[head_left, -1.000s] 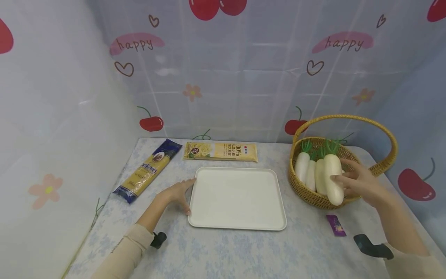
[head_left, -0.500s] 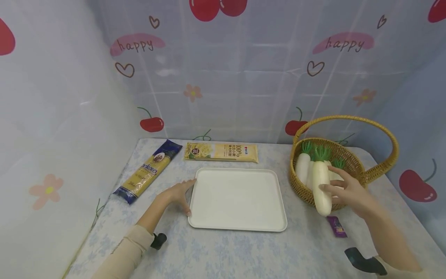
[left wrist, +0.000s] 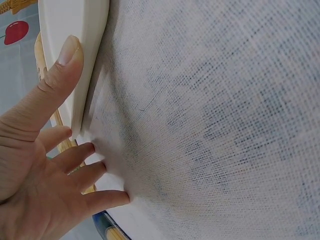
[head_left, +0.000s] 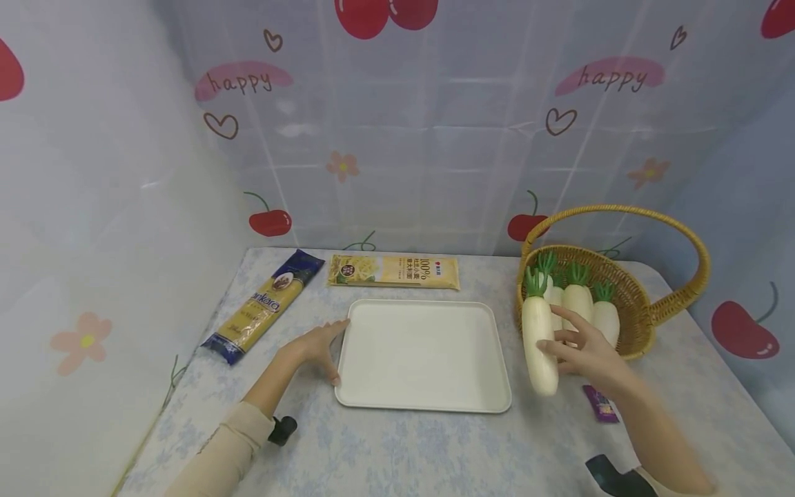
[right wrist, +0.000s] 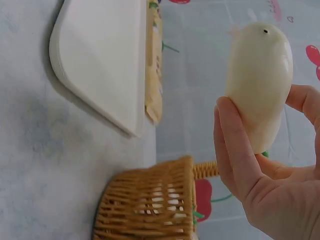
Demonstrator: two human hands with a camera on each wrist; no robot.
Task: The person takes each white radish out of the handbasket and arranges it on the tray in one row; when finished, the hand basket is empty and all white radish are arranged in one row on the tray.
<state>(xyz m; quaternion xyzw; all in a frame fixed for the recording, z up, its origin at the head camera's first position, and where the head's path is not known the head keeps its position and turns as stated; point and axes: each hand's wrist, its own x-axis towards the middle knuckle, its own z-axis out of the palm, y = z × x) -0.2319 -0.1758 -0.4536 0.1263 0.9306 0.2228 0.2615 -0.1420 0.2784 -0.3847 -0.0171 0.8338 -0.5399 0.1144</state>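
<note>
A white radish with green leaf stubs (head_left: 537, 345) hangs in my right hand (head_left: 586, 352), pinched between thumb and fingers in front of the basket's left side. The right wrist view shows the radish (right wrist: 260, 80) clear of the table, its blunt end toward the camera. My left hand (head_left: 315, 348) rests at the left edge of a white tray (head_left: 425, 355), fingers spread. In the left wrist view the thumb of the left hand (left wrist: 55, 170) lies against the tray's rim (left wrist: 92, 55), and the other fingertips reach down by the cloth.
The wicker basket (head_left: 642, 338) with a tall arched handle holds several more radishes (head_left: 577, 304). A purple packet (head_left: 600, 404) lies before it. Behind the tray is a yellow pasta packet (head_left: 394, 270); a blue and yellow pasta packet (head_left: 263, 305) lies at left.
My right hand has carried the radish out of the basket, leftward and toward the tray's right side. The left hand has stayed at the tray's edge.
</note>
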